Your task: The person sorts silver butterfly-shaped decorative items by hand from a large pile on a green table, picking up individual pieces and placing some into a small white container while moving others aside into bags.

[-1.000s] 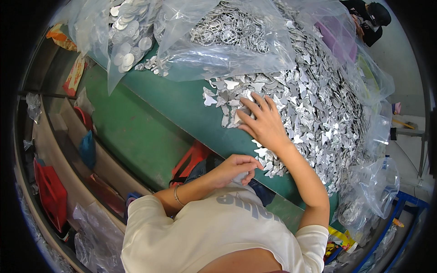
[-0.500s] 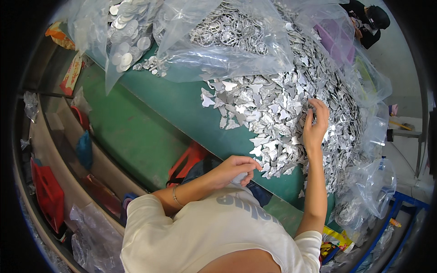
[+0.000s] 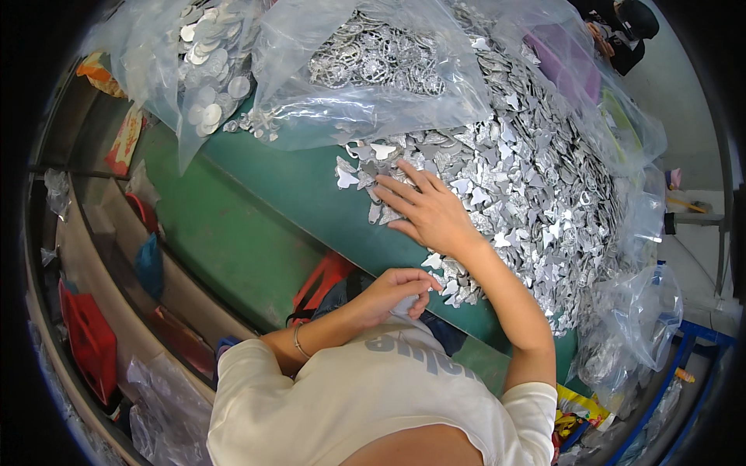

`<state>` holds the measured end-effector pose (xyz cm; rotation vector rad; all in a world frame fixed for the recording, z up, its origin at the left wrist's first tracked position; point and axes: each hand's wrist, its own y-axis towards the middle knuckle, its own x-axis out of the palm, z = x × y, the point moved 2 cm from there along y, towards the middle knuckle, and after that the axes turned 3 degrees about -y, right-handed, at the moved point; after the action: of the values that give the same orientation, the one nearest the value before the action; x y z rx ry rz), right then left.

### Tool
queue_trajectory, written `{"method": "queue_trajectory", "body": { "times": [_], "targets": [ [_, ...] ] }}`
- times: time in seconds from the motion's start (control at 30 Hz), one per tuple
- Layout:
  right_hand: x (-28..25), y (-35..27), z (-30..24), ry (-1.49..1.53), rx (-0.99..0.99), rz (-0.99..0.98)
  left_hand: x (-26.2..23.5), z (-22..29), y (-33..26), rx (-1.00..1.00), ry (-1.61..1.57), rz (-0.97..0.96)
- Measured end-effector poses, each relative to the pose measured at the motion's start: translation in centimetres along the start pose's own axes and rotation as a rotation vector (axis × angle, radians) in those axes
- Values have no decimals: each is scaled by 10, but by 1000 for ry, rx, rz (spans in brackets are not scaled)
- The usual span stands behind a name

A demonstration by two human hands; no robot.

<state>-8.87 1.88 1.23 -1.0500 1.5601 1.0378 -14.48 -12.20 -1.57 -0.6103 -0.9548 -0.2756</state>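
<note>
A broad heap of small flat silver metal pieces (image 3: 505, 182), many with pointed or winged outlines, covers the right part of the green table (image 3: 256, 182). My right hand (image 3: 435, 213) lies palm down over the heap's left edge, its fingers spread and touching the pieces there. Close to my body, at the table's near edge, my left hand (image 3: 398, 293) is closed with curled fingers, its fingertips beside the lowest pieces. Whatever it holds, if anything, is hidden.
Clear plastic bags at the back hold round silver discs (image 3: 208, 109) and openwork metal pieces (image 3: 381, 54). A purple bin (image 3: 563, 62) stands far right, near a person in black (image 3: 629, 35). A red stool (image 3: 322, 283) sits below the table; brown shelving (image 3: 101, 248) curves along the left.
My right hand has moved left across the heap, from its middle to its left edge, and its fingers have spread. My left hand has stayed nearly in place.
</note>
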Motion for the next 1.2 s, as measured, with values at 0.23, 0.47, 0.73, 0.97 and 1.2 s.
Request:
{"method": "queue_trajectory", "body": {
  "times": [0.23, 0.47, 0.73, 0.97, 1.2],
  "targets": [
    [-26, -29, 46, -282, 212, 88, 0, -2, 1, 11, 31, 10],
    [-45, -70, 61, -336, 443, 199, -1, -2, 2, -12, 33, -4],
    [-32, -28, 14, 2, 273, 309, 0, 2, 1, -39, 43, -10],
    [-21, -5, 46, -265, 353, 202, 4, 6, 1, -51, 21, -12],
    [-28, -29, 27, -75, 391, 140, 3, 6, -2, -68, 20, 11]
  ]
}}
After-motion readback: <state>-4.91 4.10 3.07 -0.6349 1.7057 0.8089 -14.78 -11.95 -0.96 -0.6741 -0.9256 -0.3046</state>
